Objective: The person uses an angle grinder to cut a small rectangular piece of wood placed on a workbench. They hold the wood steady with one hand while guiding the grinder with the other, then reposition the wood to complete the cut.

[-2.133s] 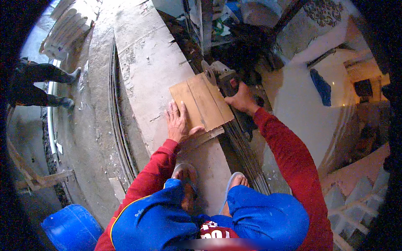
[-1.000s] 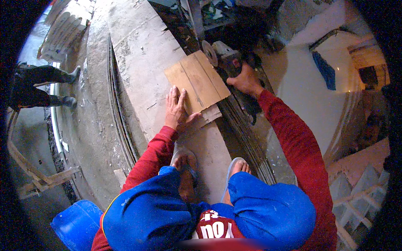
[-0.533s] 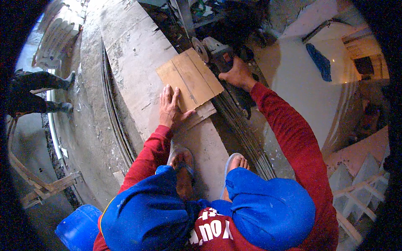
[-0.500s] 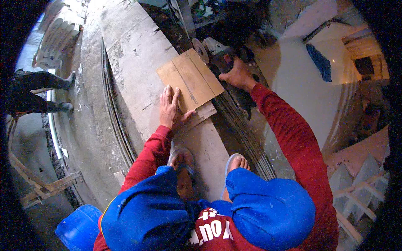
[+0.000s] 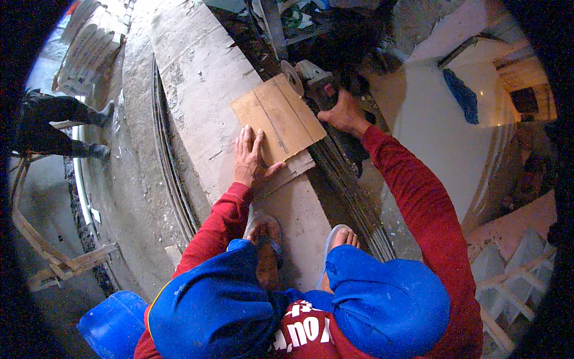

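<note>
A tan square tile (image 5: 278,119) with dark lines across it rests on a smaller flat piece (image 5: 301,162) over a long, pale, dusty board. My left hand (image 5: 250,157) lies on the tile's near left edge, fingers stretched out flat and thumb spread along the near side. My right hand (image 5: 345,113) is closed around the body of an angle grinder (image 5: 315,79), right of the tile. Its cutting disc (image 5: 291,78) stands at the tile's far right corner; whether it touches the tile I cannot tell. Part of the grinder is hidden in shadow.
My sandalled feet are on the pale board (image 5: 200,78). Long thin bars (image 5: 356,200) run along its right, and more bars (image 5: 167,143) lie left. A blue bucket (image 5: 113,323) stands lower left. Another person's legs (image 5: 66,125) and stacked sacks (image 5: 89,54) are farther left.
The whole view has shifted slightly, so everything sits a little lower and to the right. My hands keep their places on the tile and grinder.
</note>
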### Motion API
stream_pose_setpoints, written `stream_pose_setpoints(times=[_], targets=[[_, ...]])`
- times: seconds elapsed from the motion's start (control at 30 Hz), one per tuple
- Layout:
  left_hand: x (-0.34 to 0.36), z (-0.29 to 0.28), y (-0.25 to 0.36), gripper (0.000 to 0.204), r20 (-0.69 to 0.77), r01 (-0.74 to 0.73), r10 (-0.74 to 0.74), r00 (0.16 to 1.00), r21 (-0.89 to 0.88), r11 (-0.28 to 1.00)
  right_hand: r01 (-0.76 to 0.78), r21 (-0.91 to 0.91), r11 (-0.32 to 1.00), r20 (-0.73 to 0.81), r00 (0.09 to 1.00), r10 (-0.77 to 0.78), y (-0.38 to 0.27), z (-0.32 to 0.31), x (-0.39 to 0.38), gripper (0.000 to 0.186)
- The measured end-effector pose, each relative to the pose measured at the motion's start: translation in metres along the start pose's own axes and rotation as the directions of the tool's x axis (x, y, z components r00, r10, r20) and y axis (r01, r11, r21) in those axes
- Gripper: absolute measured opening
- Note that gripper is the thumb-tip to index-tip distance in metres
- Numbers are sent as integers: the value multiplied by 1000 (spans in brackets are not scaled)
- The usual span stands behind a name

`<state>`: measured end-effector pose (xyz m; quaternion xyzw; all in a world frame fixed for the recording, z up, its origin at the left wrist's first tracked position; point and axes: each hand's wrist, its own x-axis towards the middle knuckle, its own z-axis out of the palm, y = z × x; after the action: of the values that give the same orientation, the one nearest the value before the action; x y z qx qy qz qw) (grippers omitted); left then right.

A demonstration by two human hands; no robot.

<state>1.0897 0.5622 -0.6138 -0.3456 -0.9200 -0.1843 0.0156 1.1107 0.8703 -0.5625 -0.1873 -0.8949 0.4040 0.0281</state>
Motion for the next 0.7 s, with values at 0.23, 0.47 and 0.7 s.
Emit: stream_pose_setpoints(times=[0.23,0.47,0.7], targets=[[1,-1,1,104,2,15,-15,1000,-4,1000,61,102,993,-11,998,-60,3,4,4,69],[0,-3,2,104,4,8,-8,1000,-6,1000,-10,4,1000,-8,1000,10,0,5,5,72],[0,-3,1,105,8,14,-14,1000,-7,1000,-84,-28,996,50,995,85,-7,0,4,72]])
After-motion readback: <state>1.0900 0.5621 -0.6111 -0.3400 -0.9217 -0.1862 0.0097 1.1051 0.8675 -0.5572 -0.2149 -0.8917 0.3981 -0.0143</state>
